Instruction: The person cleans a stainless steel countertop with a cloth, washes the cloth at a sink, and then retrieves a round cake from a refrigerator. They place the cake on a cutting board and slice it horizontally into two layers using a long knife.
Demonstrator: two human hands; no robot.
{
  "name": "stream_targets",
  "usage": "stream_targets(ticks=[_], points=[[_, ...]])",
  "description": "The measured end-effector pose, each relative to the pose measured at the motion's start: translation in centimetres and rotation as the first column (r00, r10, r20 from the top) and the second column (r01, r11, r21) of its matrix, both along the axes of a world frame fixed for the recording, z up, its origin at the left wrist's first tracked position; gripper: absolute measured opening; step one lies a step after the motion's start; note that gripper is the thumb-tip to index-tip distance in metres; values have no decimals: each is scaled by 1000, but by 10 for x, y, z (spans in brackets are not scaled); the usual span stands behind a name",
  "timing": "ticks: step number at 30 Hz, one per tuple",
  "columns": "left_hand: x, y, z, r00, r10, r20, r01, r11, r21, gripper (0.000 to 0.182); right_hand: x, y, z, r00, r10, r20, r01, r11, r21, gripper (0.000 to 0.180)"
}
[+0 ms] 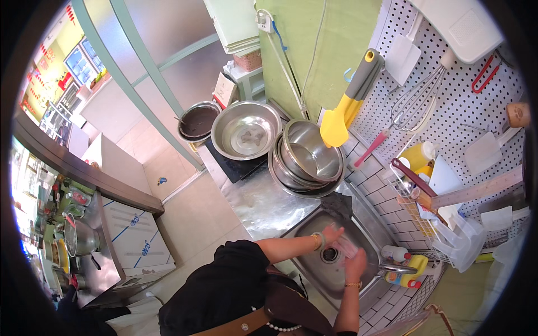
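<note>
Both my hands are over a stainless steel sink basin [311, 269]. My left hand [332, 236], with a bracelet and a band at the wrist, reaches in from the counter side, its fingers partly spread. Close beside it, near the faucet [397, 268], is my right hand [355, 264], wearing a gold-coloured bracelet. A blurred pinkish shape [346, 247] spans the gap between them; I cannot tell whether it is fingers or a thin item. Below them shows the drain [329, 254]. A dark grey cloth [337, 206] drapes over the basin's far rim.
Stacked metal bowls [313, 153] and a wide metal basin [246, 131] stand on the steel counter [269, 210]. Bottles [410, 269] crowd behind the faucet. Yellow spatulas [336, 126], a whisk [420, 101] and a wire basket [410, 206] hang by the pegboard. Another person's leg [138, 311] shows at lower left.
</note>
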State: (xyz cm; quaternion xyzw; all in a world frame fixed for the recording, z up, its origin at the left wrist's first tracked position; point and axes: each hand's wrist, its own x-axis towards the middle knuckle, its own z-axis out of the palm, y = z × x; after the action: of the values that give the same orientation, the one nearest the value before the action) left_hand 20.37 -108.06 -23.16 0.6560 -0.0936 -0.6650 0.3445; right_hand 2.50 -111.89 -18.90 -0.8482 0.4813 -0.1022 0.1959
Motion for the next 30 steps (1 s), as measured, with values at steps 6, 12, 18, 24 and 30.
stream_targets(ticks=[6,12,18,24,30], points=[[-24,19,-26,555,182,-811,-206,975,78,81,45,39,36,921,321,221,-317,947,-53,22],[-23,-2,-41,638,426,-642,-341,903,261,60,9,37,44,878,275,391,-373,906,199,31],[-17,37,34,442,-168,-881,-53,976,-212,49,-8,14,41,430,-598,676,-502,464,730,81],[-29,40,60,423,-242,-873,-44,957,-287,32,5,11,26,382,-656,651,-625,335,705,64],[-21,27,59,655,-443,-613,192,881,-432,19,18,-7,25,601,-555,575,-174,611,772,10]])
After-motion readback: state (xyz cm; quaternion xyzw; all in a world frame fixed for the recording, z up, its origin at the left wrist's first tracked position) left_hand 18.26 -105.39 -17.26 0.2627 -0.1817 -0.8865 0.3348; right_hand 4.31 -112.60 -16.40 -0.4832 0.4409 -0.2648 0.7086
